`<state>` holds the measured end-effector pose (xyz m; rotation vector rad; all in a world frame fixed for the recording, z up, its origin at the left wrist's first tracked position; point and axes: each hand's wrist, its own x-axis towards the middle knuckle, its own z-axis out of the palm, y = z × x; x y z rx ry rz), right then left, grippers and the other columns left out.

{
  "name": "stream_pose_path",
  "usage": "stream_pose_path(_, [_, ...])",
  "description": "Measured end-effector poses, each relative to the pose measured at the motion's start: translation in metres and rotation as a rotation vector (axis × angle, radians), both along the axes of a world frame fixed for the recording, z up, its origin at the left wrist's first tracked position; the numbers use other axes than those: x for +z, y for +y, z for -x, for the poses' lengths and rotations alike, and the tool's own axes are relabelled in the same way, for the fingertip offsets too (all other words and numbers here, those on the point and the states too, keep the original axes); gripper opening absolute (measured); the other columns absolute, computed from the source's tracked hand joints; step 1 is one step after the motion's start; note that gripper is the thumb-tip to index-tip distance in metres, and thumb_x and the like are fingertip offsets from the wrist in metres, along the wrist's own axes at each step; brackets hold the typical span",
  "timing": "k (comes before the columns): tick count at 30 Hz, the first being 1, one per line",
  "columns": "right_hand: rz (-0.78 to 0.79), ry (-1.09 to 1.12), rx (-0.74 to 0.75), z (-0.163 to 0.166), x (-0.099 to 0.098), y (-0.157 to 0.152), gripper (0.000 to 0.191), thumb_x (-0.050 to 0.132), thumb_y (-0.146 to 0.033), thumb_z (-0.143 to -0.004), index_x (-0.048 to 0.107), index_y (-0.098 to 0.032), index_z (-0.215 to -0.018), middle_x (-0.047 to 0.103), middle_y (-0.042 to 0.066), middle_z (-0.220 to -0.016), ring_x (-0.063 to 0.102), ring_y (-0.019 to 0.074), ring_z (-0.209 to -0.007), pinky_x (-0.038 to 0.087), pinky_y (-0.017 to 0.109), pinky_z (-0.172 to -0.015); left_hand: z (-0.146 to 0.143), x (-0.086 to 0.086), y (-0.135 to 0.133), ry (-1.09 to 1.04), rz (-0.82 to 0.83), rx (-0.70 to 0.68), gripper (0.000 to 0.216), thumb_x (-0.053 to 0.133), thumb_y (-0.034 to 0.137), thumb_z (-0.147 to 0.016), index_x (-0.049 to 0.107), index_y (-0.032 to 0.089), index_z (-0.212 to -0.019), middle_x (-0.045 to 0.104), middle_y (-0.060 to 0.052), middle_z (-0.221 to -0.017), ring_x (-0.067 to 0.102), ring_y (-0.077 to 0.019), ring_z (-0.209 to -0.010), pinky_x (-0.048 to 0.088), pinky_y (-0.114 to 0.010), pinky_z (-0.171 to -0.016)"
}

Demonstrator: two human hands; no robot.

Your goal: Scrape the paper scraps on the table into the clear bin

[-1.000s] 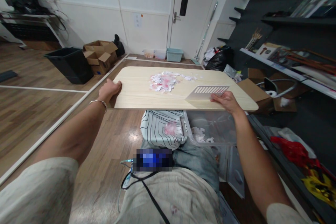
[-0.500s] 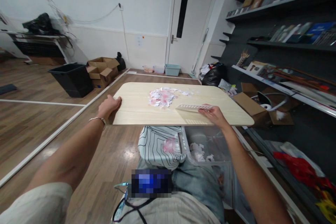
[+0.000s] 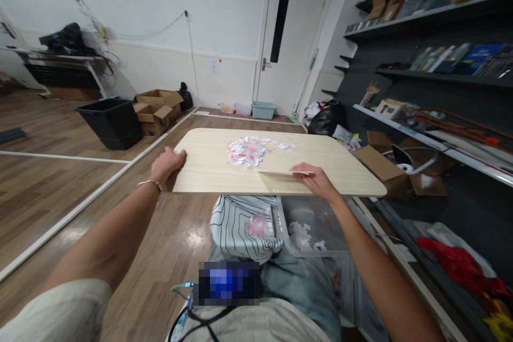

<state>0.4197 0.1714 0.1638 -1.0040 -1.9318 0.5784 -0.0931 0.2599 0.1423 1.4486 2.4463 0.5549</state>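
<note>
A person's 2 hands worked 1 wooden table (image 3: 208, 163): left hand (image 3: 167, 163) w/ fingers curled on its left edge, right hand (image 3: 316, 179) w/ fingers pinching 1 flat scraper (image 3: 280, 172) near 1 pile of paper scraps (image 3: 248, 150) at center. 1 clear bin (image 3: 316, 230) sat below.

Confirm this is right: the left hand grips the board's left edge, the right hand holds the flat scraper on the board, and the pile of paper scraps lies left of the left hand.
Not quite. In the head view the pile of paper scraps lies on the board, to the right of the left hand, between it and the right hand, just beyond the flat scraper. The rest stands.
</note>
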Motion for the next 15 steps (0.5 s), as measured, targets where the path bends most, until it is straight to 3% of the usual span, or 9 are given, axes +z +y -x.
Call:
stream_pose_path(8, [-0.012,-0.071,-0.033,-0.015,0.003,-0.002,0.050,0.079,-0.073,-0.092,0.083,-0.023,-0.087,0.082,0.011,-0.092,0.077,0.0285,-0.088,0.063,0.040,-0.085,-0.001,0.002,0.000,0.000,0.002,-0.004,0.085,0.043,0.062,-0.101,0.056,-0.001,-0.156,0.068,-0.039,-0.151,0.070,-0.0542,-0.137,0.058,-0.061,-0.108])
stream_pose_path(15, [0.078,-0.015,-0.098,-0.045,0.009,-0.014,0.054,0.088,-0.075,-0.081,0.083,-0.021,-0.082,0.081,0.009,-0.085,0.074,0.0264,-0.081,0.062,0.037,-0.075,-0.002,0.002,-0.002,-0.005,0.006,-0.015,0.083,0.042,0.060,-0.101,0.056,-0.001,-0.156,0.069,-0.040,-0.150,0.071,-0.0546,-0.136,0.058,-0.062,-0.108])
